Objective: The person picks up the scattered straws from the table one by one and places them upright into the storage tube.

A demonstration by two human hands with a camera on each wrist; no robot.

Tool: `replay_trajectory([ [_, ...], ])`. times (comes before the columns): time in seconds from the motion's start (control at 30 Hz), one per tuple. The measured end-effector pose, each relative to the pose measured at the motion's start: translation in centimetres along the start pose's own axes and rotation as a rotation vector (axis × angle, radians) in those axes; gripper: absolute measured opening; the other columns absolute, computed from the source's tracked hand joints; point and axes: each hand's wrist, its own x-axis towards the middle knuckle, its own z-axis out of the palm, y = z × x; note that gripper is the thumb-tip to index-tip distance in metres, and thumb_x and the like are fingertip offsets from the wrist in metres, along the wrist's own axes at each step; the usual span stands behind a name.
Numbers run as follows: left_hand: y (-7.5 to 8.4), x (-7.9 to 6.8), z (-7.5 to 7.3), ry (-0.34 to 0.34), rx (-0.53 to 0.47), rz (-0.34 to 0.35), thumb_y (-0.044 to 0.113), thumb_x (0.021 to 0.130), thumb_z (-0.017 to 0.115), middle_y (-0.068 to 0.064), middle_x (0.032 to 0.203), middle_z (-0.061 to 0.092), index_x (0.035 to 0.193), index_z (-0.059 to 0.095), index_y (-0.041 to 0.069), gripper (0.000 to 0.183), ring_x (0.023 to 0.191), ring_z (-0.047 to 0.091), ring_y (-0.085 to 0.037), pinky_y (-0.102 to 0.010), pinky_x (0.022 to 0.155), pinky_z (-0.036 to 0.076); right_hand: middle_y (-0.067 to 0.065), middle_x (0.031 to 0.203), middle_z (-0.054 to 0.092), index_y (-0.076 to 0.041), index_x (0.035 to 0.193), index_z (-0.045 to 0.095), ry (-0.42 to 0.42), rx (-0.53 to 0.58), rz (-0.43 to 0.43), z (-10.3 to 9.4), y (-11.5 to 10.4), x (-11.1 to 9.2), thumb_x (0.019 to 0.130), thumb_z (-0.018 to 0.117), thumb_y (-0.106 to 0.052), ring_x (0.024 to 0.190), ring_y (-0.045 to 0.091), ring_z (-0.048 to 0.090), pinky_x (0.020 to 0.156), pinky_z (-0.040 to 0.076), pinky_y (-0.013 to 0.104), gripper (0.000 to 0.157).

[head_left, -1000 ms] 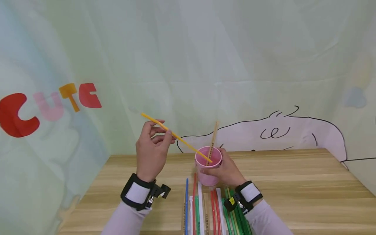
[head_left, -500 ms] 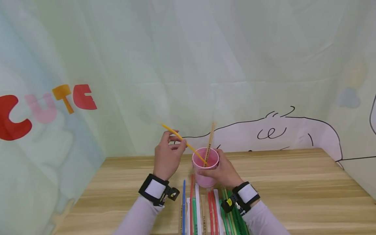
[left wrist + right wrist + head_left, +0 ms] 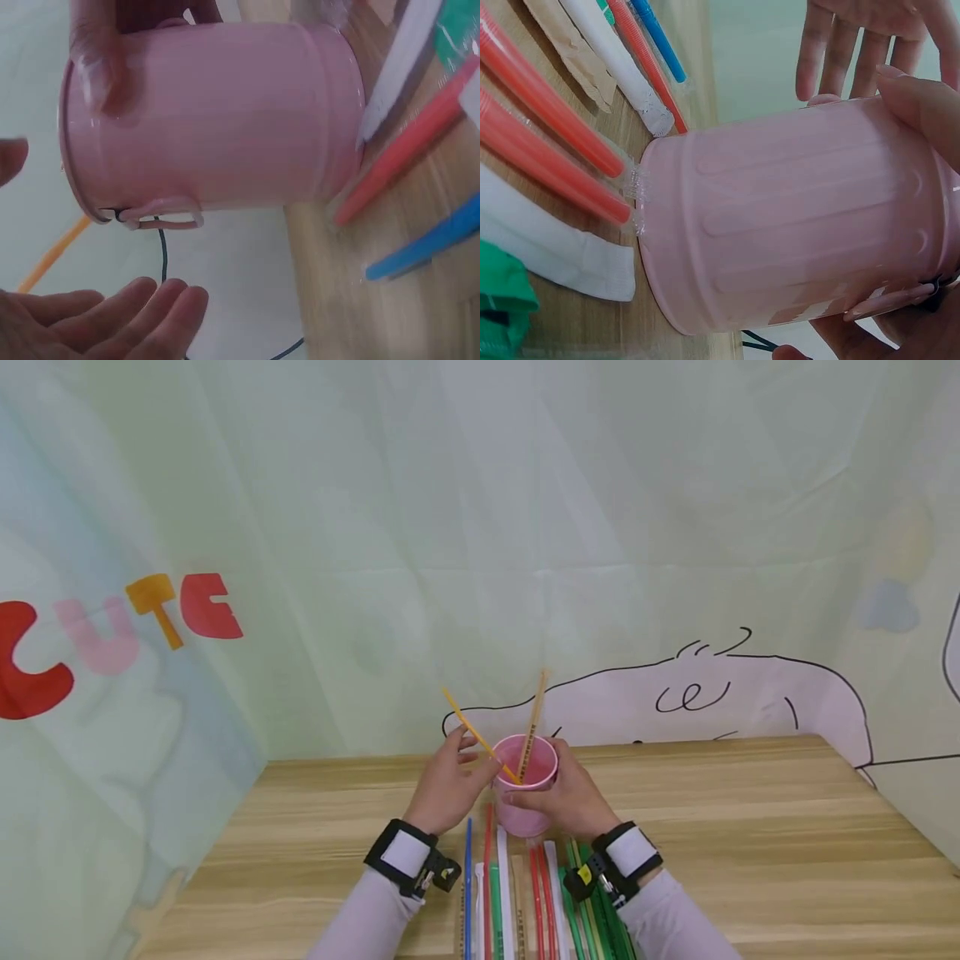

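A small pink bucket [image 3: 525, 814] with side handles stands at the back of the table. My right hand [image 3: 579, 793] grips it near the rim from the right, the thumb across its front. Inside lean a yellow straw [image 3: 463, 717], tilted left, and a brown printed straw [image 3: 534, 718], more upright. Beside the bucket's left side is my left hand [image 3: 450, 785], its fingers extended next to the yellow straw. In the left wrist view these fingers [image 3: 161, 319] are spread apart from the thumb, and the yellow straw [image 3: 56, 253] passes behind them to the rim.
In front of the bucket lies a row of straws: a blue straw [image 3: 468, 885], red straws [image 3: 543, 902], white-wrapped ones [image 3: 506, 893] and green ones [image 3: 611, 918]. The wooden table [image 3: 750, 843] ends at a printed cloth backdrop [image 3: 480, 527].
My left hand has moved right and down to the bucket, bringing the yellow straw's lower end inside, and its fingers have loosened from the straw. The right hand keeps holding the bucket.
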Motion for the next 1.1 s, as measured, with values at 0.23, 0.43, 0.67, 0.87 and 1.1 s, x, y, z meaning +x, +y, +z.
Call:
replay_trajectory([
  [0.23, -0.8, 0.2, 0.9, -0.109, -0.081, -0.023, 0.055, 0.079, 0.072, -0.014, 0.146, 0.040, 0.150, 0.027, 0.012, 0.094, 0.128, 0.039, -0.025, -0.053, 0.103, 0.041, 0.009, 0.127, 0.053, -0.012, 0.138, 0.034, -0.015, -0.007, -0.009, -0.1, 0.3, 0.0, 0.072, 0.086, -0.026, 0.112, 0.023, 0.053, 0.087, 0.054, 0.049, 0.086],
  [0.43, -1.4, 0.2, 1.9, -0.159, -0.179, -0.039, 0.052, 0.071, 0.081, -0.012, 0.148, 0.038, 0.152, 0.021, 0.015, 0.107, 0.131, 0.034, -0.026, -0.056, 0.106, 0.036, 0.008, 0.131, 0.050, -0.014, 0.141, 0.032, -0.008, -0.041, 0.019, 0.0, 0.4, -0.1, 0.072, 0.086, -0.027, 0.114, 0.019, 0.051, 0.091, 0.052, 0.050, 0.088],
  [0.67, -2.1, 0.4, 2.9, -0.200, -0.270, -0.011, 0.040, 0.073, 0.084, -0.010, 0.140, 0.044, 0.151, 0.020, 0.012, 0.104, 0.122, 0.045, -0.022, -0.047, 0.101, 0.044, 0.006, 0.132, 0.049, -0.014, 0.140, 0.033, -0.001, -0.059, 0.001, 0.2, 0.6, 0.0, 0.070, 0.087, -0.015, 0.118, 0.017, 0.048, 0.097, 0.047, 0.049, 0.088],
  [0.87, -2.4, 0.5, 3.8, -0.224, -0.336, 0.052, 0.024, 0.076, 0.083, -0.013, 0.137, 0.048, 0.144, 0.033, 0.010, 0.086, 0.120, 0.048, -0.023, -0.049, 0.103, 0.041, 0.006, 0.131, 0.050, -0.014, 0.139, 0.034, -0.003, -0.061, -0.016, 0.2, 0.9, 0.2, 0.070, 0.087, -0.013, 0.118, 0.016, 0.047, 0.100, 0.045, 0.049, 0.087],
  [1.1, -2.0, 0.7, 4.1, -0.219, -0.320, 0.047, 0.031, 0.073, 0.085, -0.002, 0.131, 0.053, 0.140, 0.039, 0.018, 0.082, 0.115, 0.050, -0.013, -0.043, 0.101, 0.044, 0.007, 0.134, 0.048, -0.016, 0.141, 0.030, -0.006, -0.085, -0.018, -0.3, 1.0, 0.2, 0.067, 0.089, -0.014, 0.120, 0.016, 0.045, 0.102, 0.043, 0.050, 0.094],
])
